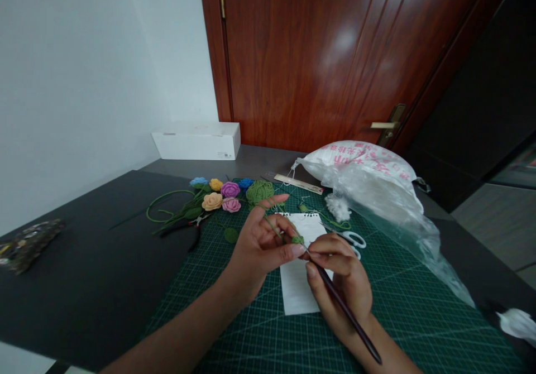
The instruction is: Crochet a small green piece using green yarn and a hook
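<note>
Dark tabletop [125, 212], left; green gridded mat [410, 307], ctr to lower rt. Brown wood door [293, 56], upper ctr. Smooth rectangular wht box [196, 144], upper left of ctr. Printed wht bag [360, 159], rt — crinkled clear plastic adjoining. Petalled yarn flowers [230, 190], left of ctr. Green piece [297, 240], frame ctr: small, textured, partly hidden. L hand [266, 240] pinches it, index extended; R hand [343, 273] pinches slim dark-handled tool [345, 307] — tip at piece.

White box [196, 142] is sitting by wall [84, 72]; wooden door [301, 56] is standing behind; red-printed plastic bag [368, 164] is slumping right; black-handled pliers [195, 236] are lying left, white-handled scissors [347, 234] resting on cutting mat [410, 290].
</note>
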`<state>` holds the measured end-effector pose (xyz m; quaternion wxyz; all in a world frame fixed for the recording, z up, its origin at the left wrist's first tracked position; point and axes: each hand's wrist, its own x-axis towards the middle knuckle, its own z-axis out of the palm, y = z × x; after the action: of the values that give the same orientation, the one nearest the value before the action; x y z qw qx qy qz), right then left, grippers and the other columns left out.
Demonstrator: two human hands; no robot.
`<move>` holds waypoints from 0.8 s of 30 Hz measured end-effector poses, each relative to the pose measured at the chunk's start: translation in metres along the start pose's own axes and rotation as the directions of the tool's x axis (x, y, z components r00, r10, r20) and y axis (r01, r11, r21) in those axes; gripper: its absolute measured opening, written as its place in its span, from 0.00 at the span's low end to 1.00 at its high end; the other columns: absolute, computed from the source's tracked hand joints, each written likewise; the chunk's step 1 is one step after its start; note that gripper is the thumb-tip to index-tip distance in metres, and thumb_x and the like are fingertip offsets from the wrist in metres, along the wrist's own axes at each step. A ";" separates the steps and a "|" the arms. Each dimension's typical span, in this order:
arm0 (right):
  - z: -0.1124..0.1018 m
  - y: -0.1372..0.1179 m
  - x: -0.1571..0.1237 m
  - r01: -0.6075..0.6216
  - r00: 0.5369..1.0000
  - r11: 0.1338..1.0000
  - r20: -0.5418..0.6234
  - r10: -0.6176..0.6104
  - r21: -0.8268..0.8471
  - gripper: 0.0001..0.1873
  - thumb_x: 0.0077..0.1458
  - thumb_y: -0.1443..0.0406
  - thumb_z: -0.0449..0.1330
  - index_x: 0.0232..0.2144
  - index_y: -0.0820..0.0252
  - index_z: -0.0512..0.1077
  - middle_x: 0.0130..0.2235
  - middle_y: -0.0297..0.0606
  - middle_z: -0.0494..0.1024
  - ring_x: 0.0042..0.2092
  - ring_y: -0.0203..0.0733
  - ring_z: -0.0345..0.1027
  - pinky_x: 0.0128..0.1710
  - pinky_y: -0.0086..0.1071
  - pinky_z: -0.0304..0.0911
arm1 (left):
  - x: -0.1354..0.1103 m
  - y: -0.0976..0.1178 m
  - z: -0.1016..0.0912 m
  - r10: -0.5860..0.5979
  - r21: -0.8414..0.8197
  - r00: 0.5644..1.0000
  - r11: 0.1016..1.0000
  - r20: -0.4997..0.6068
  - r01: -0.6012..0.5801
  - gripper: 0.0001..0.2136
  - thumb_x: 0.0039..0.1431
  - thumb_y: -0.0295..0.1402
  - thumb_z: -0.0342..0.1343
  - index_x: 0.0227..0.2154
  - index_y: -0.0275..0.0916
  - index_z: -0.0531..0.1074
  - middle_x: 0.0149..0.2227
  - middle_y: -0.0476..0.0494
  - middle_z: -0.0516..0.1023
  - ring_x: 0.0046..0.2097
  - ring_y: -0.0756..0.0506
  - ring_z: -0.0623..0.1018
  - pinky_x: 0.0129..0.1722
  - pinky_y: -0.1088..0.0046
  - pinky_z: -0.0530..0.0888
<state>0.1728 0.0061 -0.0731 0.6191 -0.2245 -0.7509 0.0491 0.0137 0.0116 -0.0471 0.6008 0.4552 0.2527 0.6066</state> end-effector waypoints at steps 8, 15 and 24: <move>-0.001 0.000 -0.004 -0.034 0.999 0.998 -0.020 0.035 0.051 0.14 0.58 0.75 0.60 0.43 0.52 0.69 0.35 0.34 0.78 0.37 0.44 0.75 0.41 0.43 0.70 | 0.000 0.001 0.001 0.072 0.034 0.997 0.997 -0.009 -0.072 0.38 0.47 0.20 0.71 0.61 0.42 0.64 0.33 0.52 0.78 0.34 0.50 0.75 0.36 0.73 0.73; -0.003 0.000 -0.005 -0.162 0.984 0.977 -0.055 0.171 0.137 0.09 0.61 0.74 0.59 0.39 0.54 0.69 0.32 0.33 0.76 0.35 0.41 0.72 0.42 0.42 0.68 | 0.002 0.003 -0.001 0.148 0.171 0.989 0.975 -0.006 -0.144 0.36 0.49 0.21 0.70 0.61 0.40 0.66 0.34 0.50 0.78 0.36 0.49 0.76 0.37 0.73 0.74; -0.011 0.000 0.004 -0.516 0.854 0.803 0.101 0.511 0.299 0.08 0.68 0.64 0.56 0.36 0.56 0.74 0.21 0.27 0.70 0.22 0.33 0.64 0.22 0.26 0.58 | 0.004 0.002 -0.005 0.207 0.371 0.974 0.901 0.088 -0.226 0.31 0.52 0.21 0.67 0.58 0.38 0.67 0.34 0.49 0.78 0.38 0.47 0.77 0.42 0.70 0.74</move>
<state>0.1826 0.0057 -0.0671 0.6047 -0.3170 -0.6491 0.3355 0.0090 0.0165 -0.0470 0.4362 0.6019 0.2988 0.5985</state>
